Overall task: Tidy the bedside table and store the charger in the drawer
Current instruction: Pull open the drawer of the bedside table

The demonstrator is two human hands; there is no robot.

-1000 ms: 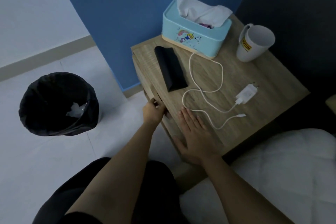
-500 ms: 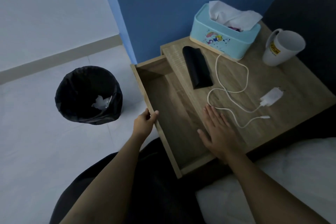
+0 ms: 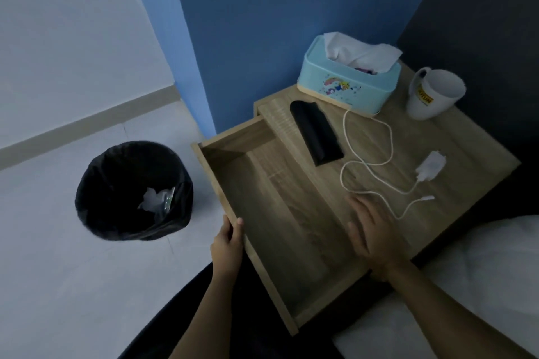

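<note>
Nearest me, the left hand (image 3: 227, 245) is closed on the front edge of the drawer (image 3: 271, 213), fingers curled over the rim, and the drawer stands pulled well out, its wooden bottom bare. The right hand (image 3: 372, 232) lies flat and spread on the bedside table (image 3: 455, 154), gripping nothing, its fingertips close to a loop of the cable. I'd worry about that cable: lifted by the plug alone, the slack could drag across the top, snag on the black pouch (image 3: 316, 132) or trail over the drawer's edge and get pinched when it shuts. The charger (image 3: 430, 167) itself is a small white plug lying on its side toward the right of the tabletop, its thin white cord (image 3: 367, 165) wandering in loose curves back toward the pale blue tissue box (image 3: 347, 86). Beyond that, a white mug (image 3: 431, 96) tilts against the dark wall.
</note>
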